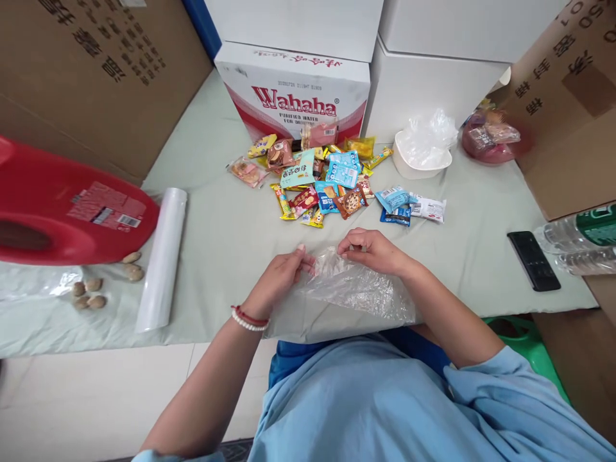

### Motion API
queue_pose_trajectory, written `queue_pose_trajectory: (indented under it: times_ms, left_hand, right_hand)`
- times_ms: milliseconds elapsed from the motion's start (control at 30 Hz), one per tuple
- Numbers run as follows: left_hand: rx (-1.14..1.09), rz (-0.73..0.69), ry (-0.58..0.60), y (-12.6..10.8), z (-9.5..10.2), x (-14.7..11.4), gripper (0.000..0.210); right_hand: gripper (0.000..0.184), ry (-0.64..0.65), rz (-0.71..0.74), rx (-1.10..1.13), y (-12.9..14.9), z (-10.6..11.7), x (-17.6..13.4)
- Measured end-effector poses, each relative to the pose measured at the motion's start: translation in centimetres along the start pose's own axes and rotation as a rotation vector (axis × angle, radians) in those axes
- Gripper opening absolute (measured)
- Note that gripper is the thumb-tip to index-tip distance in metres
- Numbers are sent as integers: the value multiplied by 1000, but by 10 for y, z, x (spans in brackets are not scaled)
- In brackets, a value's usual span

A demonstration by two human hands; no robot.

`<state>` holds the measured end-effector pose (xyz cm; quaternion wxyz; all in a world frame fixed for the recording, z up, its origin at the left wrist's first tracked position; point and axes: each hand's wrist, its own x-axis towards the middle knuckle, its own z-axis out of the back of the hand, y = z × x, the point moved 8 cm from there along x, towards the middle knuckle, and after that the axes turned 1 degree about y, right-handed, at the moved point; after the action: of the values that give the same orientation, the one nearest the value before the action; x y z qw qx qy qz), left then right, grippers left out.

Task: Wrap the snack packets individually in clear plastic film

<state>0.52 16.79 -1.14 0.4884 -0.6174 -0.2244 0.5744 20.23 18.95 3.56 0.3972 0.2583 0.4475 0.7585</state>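
Note:
A clear plastic bag [360, 292] lies crumpled at the table's front edge, between my hands. My left hand [287, 271] pinches the bag's upper left edge between thumb and fingers. On the other side, my right hand [368, 249] has its fingers curled closed on the bag's upper rim. Just beyond them is a pile of small wrapped snacks [303, 168] in many colours. A few more packets [397, 202], blue and white, lie to the right of that pile.
At left stand a red jug [72, 218], a roll of clear plastic [162, 256] and several walnuts [94, 284]. Boxes [293, 96] line the back. A white bowl [418, 165] holds clear bags. To the right are a red bowl [486, 151], a phone [533, 260] and plastic bottles [572, 234].

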Motion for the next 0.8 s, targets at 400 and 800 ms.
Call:
queue_pose_trajectory:
  times_ms: [400,800]
  left_hand:
    - [-260,-72,125,-28,-29,19,50]
    - [-365,-112,-225,-14,15,15,46]
  right_hand:
    - [18,-30,298,-388,46,7,-19]
    - [22,-210,386,-737,100,-7,-108]
